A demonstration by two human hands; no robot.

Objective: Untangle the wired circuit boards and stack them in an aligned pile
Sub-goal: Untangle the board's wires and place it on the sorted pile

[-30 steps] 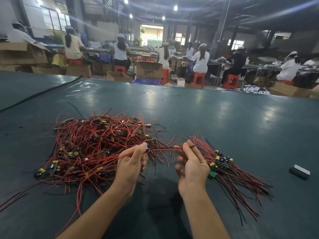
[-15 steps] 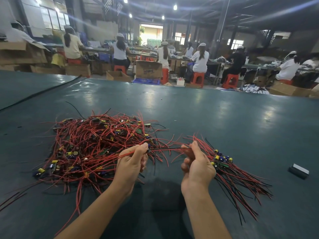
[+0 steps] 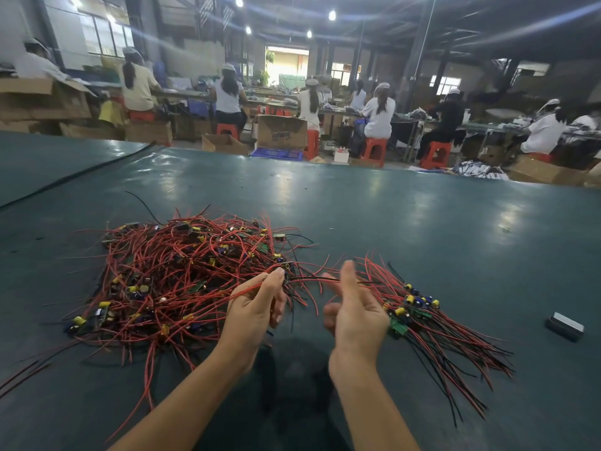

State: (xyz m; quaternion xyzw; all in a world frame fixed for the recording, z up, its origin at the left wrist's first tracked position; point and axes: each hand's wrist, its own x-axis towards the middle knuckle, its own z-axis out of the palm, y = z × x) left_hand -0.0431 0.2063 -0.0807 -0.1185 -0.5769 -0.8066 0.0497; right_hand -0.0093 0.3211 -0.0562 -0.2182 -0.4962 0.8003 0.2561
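A tangled heap of red-wired circuit boards lies on the green table, left of centre. My left hand pinches one small board at the heap's right edge. That board's red and black wires stretch rightward in the air. They run between the thumb and raised forefinger of my right hand, whose other fingers are curled. Right of that hand lies a sorted pile of boards, its wires fanning toward the lower right.
A small grey block lies on the table at the far right. A black cable crosses the table's back left. Beyond the far edge, people sit on red stools among cardboard boxes.
My right hand has loosened from a closed pinch, its forefinger now raised, and slid slightly right along the wires. My left hand has kept its hold on the board.
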